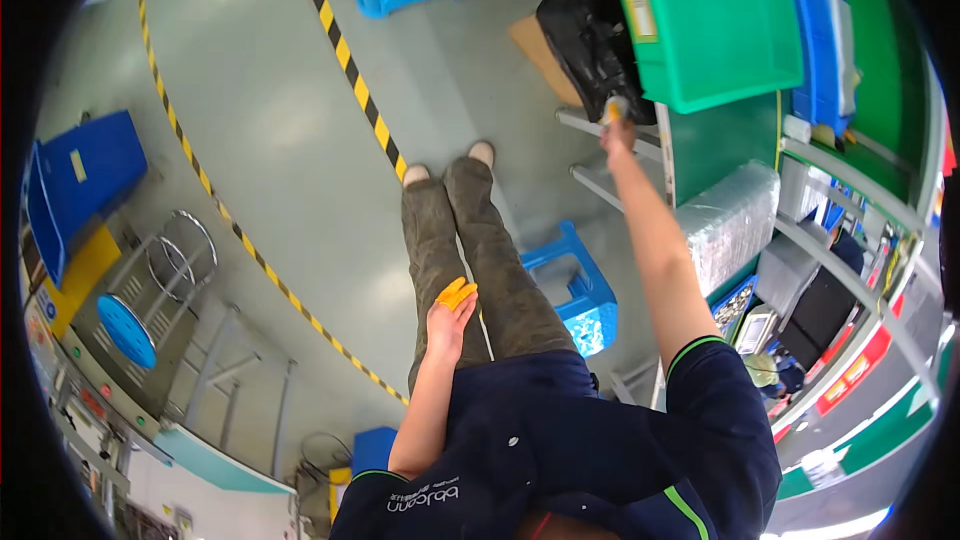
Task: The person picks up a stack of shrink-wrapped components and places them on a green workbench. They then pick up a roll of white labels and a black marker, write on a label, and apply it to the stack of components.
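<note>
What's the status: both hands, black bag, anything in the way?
Left hand low before the trousers, yellow fingertip covers on. Right hand at the black bag, grip unclear. Green bin overlaps bag's right side in view.

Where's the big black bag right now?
In the head view, the black plastic bag is at the upper right, just left of the green plastic bin, with the person's right hand near its lower end.
</note>
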{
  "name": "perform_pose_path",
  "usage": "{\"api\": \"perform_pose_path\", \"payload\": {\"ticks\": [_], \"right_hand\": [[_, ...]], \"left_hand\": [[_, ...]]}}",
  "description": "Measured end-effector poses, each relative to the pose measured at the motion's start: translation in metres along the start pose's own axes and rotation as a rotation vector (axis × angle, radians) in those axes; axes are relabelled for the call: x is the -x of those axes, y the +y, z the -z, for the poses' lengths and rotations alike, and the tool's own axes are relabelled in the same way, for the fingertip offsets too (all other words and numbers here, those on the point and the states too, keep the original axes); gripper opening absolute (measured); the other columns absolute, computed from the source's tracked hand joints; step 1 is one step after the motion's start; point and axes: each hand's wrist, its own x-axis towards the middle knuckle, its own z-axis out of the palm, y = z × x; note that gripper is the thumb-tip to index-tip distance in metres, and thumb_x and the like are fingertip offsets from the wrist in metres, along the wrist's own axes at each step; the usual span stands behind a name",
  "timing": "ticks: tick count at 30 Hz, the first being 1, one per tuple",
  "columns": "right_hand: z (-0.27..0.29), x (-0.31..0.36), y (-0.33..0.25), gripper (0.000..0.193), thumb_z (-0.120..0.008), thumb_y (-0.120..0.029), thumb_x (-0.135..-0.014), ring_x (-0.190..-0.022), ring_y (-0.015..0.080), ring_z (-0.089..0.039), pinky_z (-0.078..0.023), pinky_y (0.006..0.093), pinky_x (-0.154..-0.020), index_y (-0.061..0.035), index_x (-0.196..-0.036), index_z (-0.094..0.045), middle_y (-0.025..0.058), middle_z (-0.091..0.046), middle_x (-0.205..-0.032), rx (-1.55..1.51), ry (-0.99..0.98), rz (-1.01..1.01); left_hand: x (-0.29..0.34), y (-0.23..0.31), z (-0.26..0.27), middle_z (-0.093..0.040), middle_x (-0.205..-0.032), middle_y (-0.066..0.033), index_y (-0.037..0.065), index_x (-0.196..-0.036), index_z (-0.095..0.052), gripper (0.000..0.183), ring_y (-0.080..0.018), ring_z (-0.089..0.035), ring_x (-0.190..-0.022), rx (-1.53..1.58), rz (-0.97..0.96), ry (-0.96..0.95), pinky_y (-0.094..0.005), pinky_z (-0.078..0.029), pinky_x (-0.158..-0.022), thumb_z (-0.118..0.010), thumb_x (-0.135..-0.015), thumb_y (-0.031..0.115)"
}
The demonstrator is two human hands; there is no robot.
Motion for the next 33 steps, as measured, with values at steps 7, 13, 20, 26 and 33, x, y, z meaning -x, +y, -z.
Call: {"api": "perform_pose_path", "payload": {"ticks": [7, 13, 20, 26, 33], "right_hand": [[-0.032, -0.099, -0.053, 0.031, -0.065, -0.007, -0.075, -0.060, 0.0160, -0.062, -0.049, 0.0223, -0.048, 0.0057, -0.101, -0.056, 0.0123, -0.061, -0.075, -0.463, 0.526, 0.196], [-0.070, -0.089, -0.052, 0.026, -0.063, -0.007, -0.074, -0.079, 0.0267, -0.063, -0.050, 0.0337, -0.069, 0.0046, -0.096, -0.060, 0.0170, -0.064, -0.090, -0.152, 0.668, 0.397], [-0.079, -0.001, 0.065, 0.019, -0.058, -0.008, -0.079, -0.078, 0.0161, -0.058, -0.048, 0.0314, -0.064, -0.0001, -0.096, -0.057, 0.0097, -0.061, -0.085, -0.412, 0.084, 0.340], [-0.053, 0.120, 0.212, 0.023, -0.044, 0.000, -0.077, -0.059, 0.0197, -0.062, -0.050, 0.0309, -0.051, -0.0017, -0.095, -0.058, 0.0112, -0.063, -0.074, 0.208, -0.140, 0.257], [0.025, 0.236, 0.232, 0.030, -0.049, 0.000, -0.078, -0.066, 0.0187, -0.064, -0.049, 0.0282, -0.051, -0.0005, -0.107, -0.055, 0.0113, -0.063, -0.089, -0.081, -0.207, 0.114]], "left_hand": [[-0.034, -0.018, 0.005, -0.053, -0.115, -0.0179, -0.005, -0.121, -0.042, 0.039, -0.0260, -0.054, -0.105, 0.129, 0.046, 0.068, -0.0360, -0.040, -0.095, -0.029, -0.086, 0.006], [-0.041, -0.015, 0.009, -0.051, -0.118, -0.0154, -0.002, -0.122, -0.041, 0.039, -0.0257, -0.052, -0.106, 0.075, 0.018, 0.105, -0.0346, -0.041, -0.093, -0.024, -0.090, 0.012], [-0.019, 0.033, -0.021, -0.054, -0.112, -0.0176, -0.004, -0.120, -0.043, 0.036, -0.0259, -0.055, -0.103, 0.042, -0.040, 0.045, -0.0338, -0.042, -0.091, -0.028, -0.088, 0.006], [0.047, 0.116, -0.070, -0.055, -0.109, -0.0184, 0.000, -0.111, -0.047, 0.030, -0.0307, -0.055, -0.100, -0.016, -0.299, -0.397, -0.0372, -0.042, -0.090, -0.036, -0.091, 0.020], [0.223, 0.194, -0.206, -0.051, -0.114, -0.0145, 0.001, -0.116, -0.045, 0.043, -0.0203, -0.050, -0.081, 0.133, -0.503, -1.191, -0.0314, -0.039, -0.078, -0.038, -0.090, 0.035]]}}
